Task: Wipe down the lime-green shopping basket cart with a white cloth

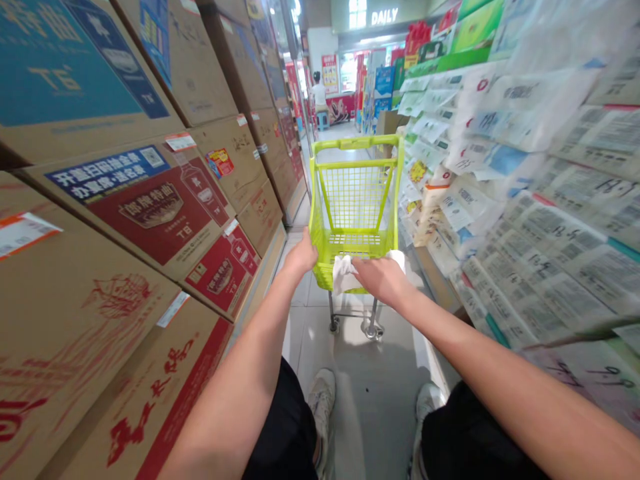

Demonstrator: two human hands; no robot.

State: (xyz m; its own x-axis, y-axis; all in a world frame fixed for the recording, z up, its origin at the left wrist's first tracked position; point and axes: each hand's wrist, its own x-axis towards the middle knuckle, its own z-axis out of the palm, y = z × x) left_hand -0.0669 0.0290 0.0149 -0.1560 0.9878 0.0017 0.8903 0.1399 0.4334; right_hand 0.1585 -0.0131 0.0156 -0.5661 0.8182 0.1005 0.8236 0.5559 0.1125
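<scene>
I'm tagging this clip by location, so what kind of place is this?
Most likely a supermarket aisle. The left hand grips a green shopping cart, the right hand holds a white cloth on it; price-tagged cartons are stacked on the left, and packaged goods line the right.

— What could be read on the cartons?
— "T6" stood on the blue carton (75,70), and again at the lower edge of the red label (160,213), under "郎牌特曲".
— And farther off?
— "DAILY" on the overhead sign (383,16). The print on the shelf packets (550,220) was too blurred.
</scene>
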